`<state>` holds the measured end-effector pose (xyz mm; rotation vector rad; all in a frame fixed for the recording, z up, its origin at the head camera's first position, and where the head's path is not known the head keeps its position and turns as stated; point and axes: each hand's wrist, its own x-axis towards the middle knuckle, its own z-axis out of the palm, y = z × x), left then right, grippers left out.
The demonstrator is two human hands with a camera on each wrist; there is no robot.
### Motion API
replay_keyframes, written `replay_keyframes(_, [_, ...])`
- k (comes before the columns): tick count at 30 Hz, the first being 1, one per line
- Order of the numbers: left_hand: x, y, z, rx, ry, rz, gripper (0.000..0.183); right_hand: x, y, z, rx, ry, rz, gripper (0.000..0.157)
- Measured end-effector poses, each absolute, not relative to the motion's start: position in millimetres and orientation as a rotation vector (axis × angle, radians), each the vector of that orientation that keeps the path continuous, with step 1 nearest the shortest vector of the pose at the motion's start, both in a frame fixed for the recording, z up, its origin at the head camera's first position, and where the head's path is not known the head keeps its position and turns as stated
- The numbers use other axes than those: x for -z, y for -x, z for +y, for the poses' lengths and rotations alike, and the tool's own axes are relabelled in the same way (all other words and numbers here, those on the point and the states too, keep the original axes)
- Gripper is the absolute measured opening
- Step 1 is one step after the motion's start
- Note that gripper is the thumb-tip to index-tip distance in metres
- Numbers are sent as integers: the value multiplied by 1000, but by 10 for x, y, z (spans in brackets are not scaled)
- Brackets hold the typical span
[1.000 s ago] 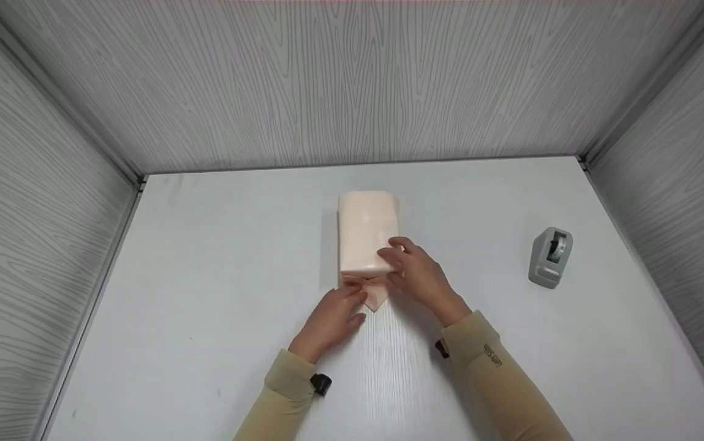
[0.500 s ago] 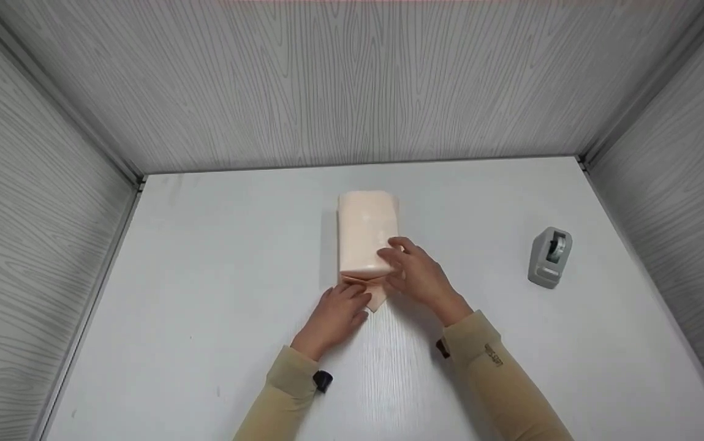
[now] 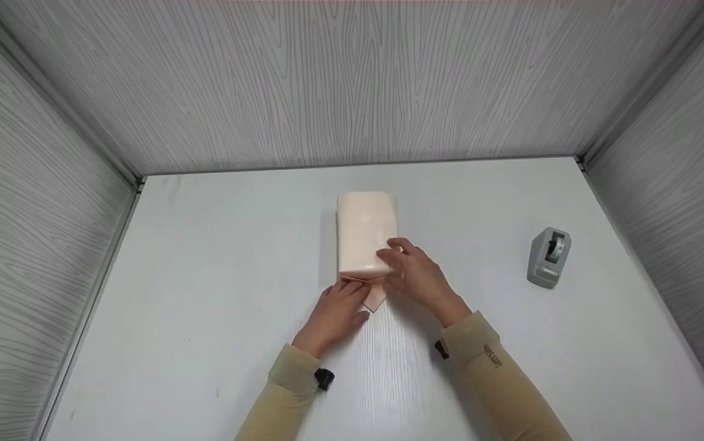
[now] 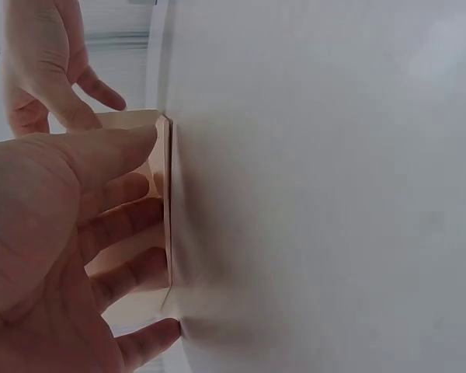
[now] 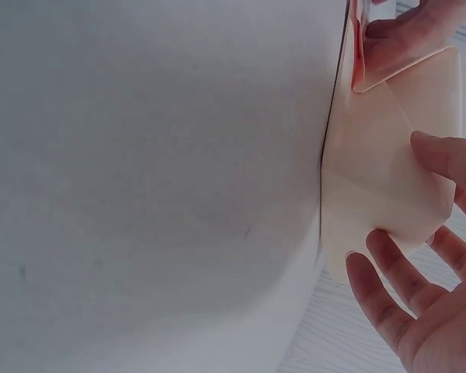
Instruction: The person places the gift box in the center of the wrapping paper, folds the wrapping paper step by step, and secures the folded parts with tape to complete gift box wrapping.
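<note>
A pale peach paper-wrapped package (image 3: 364,233) lies lengthwise on the white table, its near end bearing folded paper. From that end a pointed flap (image 3: 376,297) sticks out toward me. My left hand (image 3: 333,315) is at the near end's left side, its extended fingers pressing on the folded paper; the left wrist view has its fingertips against the paper edge (image 4: 168,202). With my right hand (image 3: 422,275) I hold the package's near right corner. The right wrist view shows that thumb on the end face (image 5: 388,140) and the fingers along the side.
A grey tape dispenser (image 3: 549,257) with a roll in it stands on the right of the table (image 3: 223,245). Grey wood-grain panels (image 3: 352,86) enclose the table at the back and both sides. Each wrist carries a small black device (image 3: 325,378).
My left hand has shifted slightly right and inward over the folded paper, covering more of the flap's left side. My right hand and the package stay nearly still.
</note>
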<state>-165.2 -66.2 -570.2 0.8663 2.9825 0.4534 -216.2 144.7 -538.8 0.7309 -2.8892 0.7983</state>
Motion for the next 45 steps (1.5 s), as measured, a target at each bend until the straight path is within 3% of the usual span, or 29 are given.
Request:
replay_keyframes(15, [5596, 1580, -706, -417, -865, 2872, 53, 5386, 2156, 1440, -799, -717, -2909, 49])
replay_keyframes(24, [5603, 1504, -740, -312, -796, 2759, 66, 5387, 2150, 1440, -815, -749, -2871, 48])
replay_keyframes(34, [5529, 1500, -754, -300, -835, 2682, 61, 5389, 2150, 1437, -806, -735, -2890, 48])
replay_keyframes(45, [5541, 1587, -803, -656, -906, 2837, 41, 5404, 2168, 1453, -814, -737, -2875, 48])
